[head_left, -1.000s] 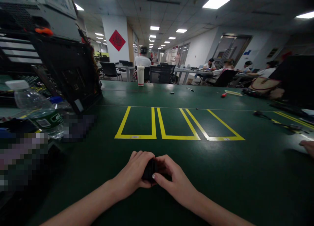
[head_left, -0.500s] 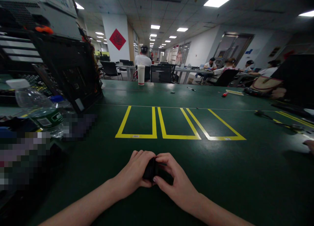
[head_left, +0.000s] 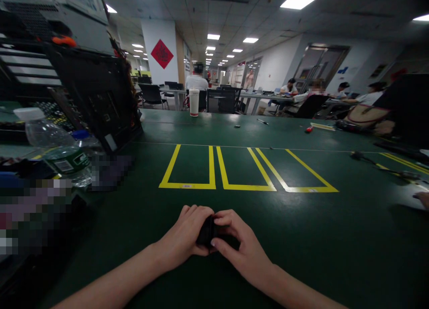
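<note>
A small black object (head_left: 205,232) is between my two hands, low over the green table (head_left: 140,219); its kind cannot be made out. My left hand (head_left: 189,230) is wrapped round its left side, fingers over the top and thumb beneath. From the right, my right hand (head_left: 236,244) pinches its edge with fingertips above and thumb below. Much of the object is hidden by the fingers. Beyond the hands, yellow tape outlines (head_left: 187,186) mark the tabletop.
On the left stand an open computer case (head_left: 107,99) and a clear plastic bottle (head_left: 69,159). A white cup (head_left: 194,102) is at the far edge. Cables (head_left: 375,163) lie at the right, where another person's hand (head_left: 422,199) shows. Several people sit farther back.
The view has shifted very slightly, so the scene sits a little more to the right. Both hands keep the same hold on the black object.
</note>
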A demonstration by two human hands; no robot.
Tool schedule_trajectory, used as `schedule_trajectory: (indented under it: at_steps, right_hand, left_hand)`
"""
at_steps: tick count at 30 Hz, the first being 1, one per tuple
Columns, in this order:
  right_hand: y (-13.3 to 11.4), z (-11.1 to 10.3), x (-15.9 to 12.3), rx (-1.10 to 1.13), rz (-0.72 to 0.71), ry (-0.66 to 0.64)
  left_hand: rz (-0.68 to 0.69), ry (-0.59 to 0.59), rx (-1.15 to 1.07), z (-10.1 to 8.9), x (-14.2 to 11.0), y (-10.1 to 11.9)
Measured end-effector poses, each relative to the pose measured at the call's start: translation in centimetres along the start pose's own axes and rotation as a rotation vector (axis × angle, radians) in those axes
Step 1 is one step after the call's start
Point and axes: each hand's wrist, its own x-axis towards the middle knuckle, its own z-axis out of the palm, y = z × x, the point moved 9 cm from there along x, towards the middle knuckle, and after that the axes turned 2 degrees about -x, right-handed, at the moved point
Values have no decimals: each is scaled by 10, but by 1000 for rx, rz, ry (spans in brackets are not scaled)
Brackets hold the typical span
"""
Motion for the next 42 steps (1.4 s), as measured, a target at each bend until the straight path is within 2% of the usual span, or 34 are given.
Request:
schedule_trajectory:
  at_steps: [3,7,10,15,19,24,30,36,40,42]
  right_hand:
    - [3,-2,1,-15,49,16]
    - [6,4,1,40,137,-64]
    - [4,5,0,51,106,-78]
    - [0,1,-1,36,9,-11]
    - [4,-1,1,56,52,7]
    - [8,7,1,63,124,-98]
    - [-4,5,-3,16,-44,-67]
    - [4,5,-2,91,45,-36]
    - [7,8,-2,95,104,-84]
    - [6,8,-2,81,86,-98]
  left_hand:
    - [-5,21,-1,2,0,-2]
    - [-45,45,17,6,1,-9]
    - [-41,42,42,6,1,-9]
    - [18,22,33,1,0,0]
    - [33,9,10,0,-2,2]
    - [-20,34,20,2,-3,-4]
    - [21,36,56,2,-4,2]
    - [-6,94,88,3,-4,-3]
    - [-13,75,60,4,-5,-4]
    - [-6,48,38,3,-6,-3]
